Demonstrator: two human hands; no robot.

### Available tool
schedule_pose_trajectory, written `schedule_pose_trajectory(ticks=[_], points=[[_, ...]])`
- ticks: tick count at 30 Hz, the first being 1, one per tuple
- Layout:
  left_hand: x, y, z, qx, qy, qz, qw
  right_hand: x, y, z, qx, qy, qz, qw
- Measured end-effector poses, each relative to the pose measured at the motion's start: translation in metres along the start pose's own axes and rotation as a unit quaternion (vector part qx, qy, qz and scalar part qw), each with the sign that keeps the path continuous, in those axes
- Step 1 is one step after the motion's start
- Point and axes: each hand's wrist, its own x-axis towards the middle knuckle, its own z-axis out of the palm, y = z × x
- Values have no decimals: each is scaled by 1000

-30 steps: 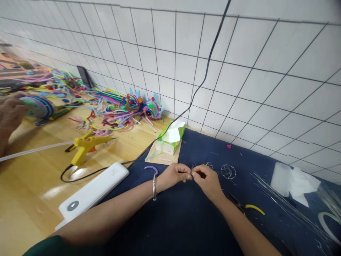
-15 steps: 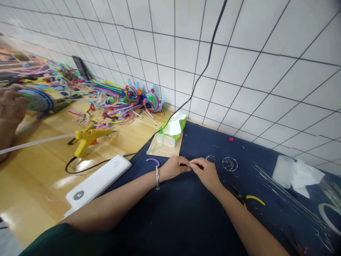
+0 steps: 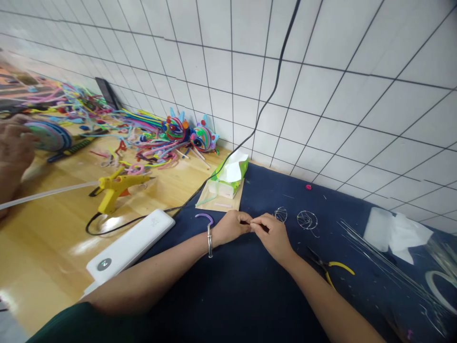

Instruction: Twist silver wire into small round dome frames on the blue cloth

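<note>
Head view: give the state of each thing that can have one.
Left hand, pinched shut, contents hidden
Right hand, pinched shut, contents hidden
Pliers, handles spread
Glue gun, lying on its side
Tissue pack, open, tissue protruding
Power bank, display apparently lit
Purple strip, curved
Wire rings, lying flat
Co-worker's hand, on striped ball

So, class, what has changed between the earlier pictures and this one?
The right hand shifted slightly left toward the left hand; the small dark piece at their fingertips no longer shows clearly. The smaller wire ring shows more fully. Glue gun and pliers stayed.
</note>
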Motion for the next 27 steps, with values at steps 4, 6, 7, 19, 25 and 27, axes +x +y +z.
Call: schedule_pose_trajectory(ticks=[4,6,7,19,25,27], points=[[0,2,0,8,0,-4,1000,-2,1,0,-3,2,-3,1000],[0,4,1,7,3,3,1000,-2,1,-2,-11,3,-12,1000],[0,5,1,4,5,7,1000,-2,0,-3,-18,5,-16,1000],[1,1,4,2,15,21,1000,-4,8,-14,-229,4,-179,957],[0,4,7,11,15,40,999,-3,7,-20,-251,13,-200,947],[-1,5,7,11,21,47,999,-3,8,-19,-245,10,-200,949]])
